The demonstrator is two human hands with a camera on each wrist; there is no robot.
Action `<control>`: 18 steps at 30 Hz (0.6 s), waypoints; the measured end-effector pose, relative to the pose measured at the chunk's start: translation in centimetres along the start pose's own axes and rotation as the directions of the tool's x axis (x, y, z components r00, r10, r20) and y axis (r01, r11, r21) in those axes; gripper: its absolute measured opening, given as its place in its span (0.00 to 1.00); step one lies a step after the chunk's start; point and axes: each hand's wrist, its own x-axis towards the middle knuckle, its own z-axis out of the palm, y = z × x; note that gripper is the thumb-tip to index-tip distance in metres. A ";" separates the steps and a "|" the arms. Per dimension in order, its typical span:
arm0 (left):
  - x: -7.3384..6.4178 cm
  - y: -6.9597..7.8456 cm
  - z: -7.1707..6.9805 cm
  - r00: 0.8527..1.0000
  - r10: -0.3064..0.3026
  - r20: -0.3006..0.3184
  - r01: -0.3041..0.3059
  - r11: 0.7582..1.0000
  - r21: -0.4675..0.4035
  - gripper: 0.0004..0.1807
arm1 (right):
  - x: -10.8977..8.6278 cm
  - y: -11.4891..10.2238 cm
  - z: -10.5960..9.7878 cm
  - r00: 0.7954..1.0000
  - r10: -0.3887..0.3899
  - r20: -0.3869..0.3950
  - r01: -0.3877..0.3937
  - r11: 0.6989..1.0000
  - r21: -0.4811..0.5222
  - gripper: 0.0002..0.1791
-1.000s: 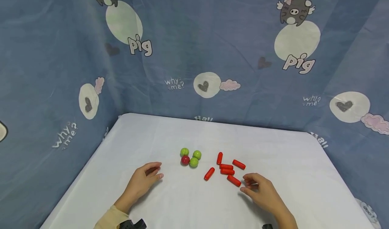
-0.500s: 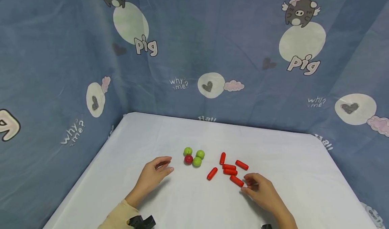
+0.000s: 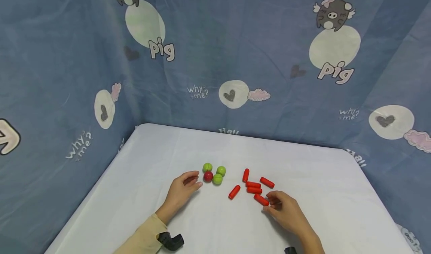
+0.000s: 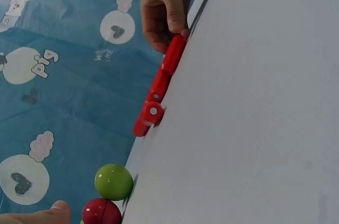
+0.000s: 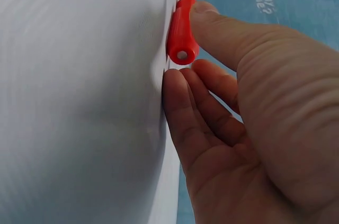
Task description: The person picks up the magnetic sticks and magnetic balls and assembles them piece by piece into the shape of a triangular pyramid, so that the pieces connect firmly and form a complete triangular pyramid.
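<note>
My left hand (image 3: pixel 182 190) hovers just left of a shiny dark red ball (image 3: pixel 208 176), its thumb and fingers parted with nothing between them. Three green balls (image 3: pixel 217 179) cluster against the red one. In the left wrist view only the thumb (image 4: pixel 39 217) shows, beside the red ball (image 4: pixel 102 212). My right hand (image 3: pixel 285 211) is at the near end of a red cylindrical stick (image 3: pixel 261 199), fingers loosely bent and thumb apart. From the right wrist, that stick (image 5: pixel 183 30) shows a pale dot on its end, close to the thumb and fingertips.
Several more red sticks (image 3: pixel 254 190) lie scattered between the balls and my right hand, two of them side by side. A white cloth-covered table (image 3: pixel 161 145) reaches back to a blue printed curtain (image 3: pixel 188 52), which also hangs along both sides.
My left hand has moved right and slightly forward, closer to the red ball. The right hand has edged closer to the nearest red stick. Balls and sticks keep their arrangement.
</note>
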 end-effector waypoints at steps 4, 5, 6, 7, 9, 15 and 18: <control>0.5 0.0 0.5 1.000 0.013 0.012 -0.013 1.000 0.000 0.23 | 0.1 -0.1 0.1 1.000 0.000 -0.005 0.000 1.000 -0.024 0.21; 0.7 0.0 0.7 1.000 0.011 0.014 -0.011 1.000 -0.003 0.23 | 0.2 -0.2 0.1 1.000 -0.002 -0.007 0.002 1.000 -0.031 0.21; 0.8 -0.1 0.8 1.000 0.011 0.016 -0.011 1.000 -0.004 0.23 | 0.2 -0.2 0.2 1.000 -0.005 -0.008 0.004 0.999 -0.036 0.22; 0.9 -0.1 0.9 1.000 0.011 0.016 -0.011 1.000 -0.001 0.23 | 0.2 -0.2 0.2 1.000 -0.007 -0.009 0.007 0.999 -0.037 0.22; 1.0 0.0 1.0 1.000 0.009 0.016 -0.009 1.000 0.001 0.23 | 0.2 -0.3 0.3 1.000 -0.010 -0.012 0.009 0.999 -0.045 0.22; 1.1 0.1 1.5 1.000 0.016 0.020 -0.017 1.000 0.019 0.24 | 0.2 -0.5 0.6 1.000 0.000 -0.012 -0.001 0.999 -0.046 0.22; 1.3 0.1 1.9 1.000 0.026 0.018 -0.026 0.999 0.036 0.24 | 0.3 -0.6 0.6 1.000 0.004 -0.012 -0.004 0.999 -0.050 0.22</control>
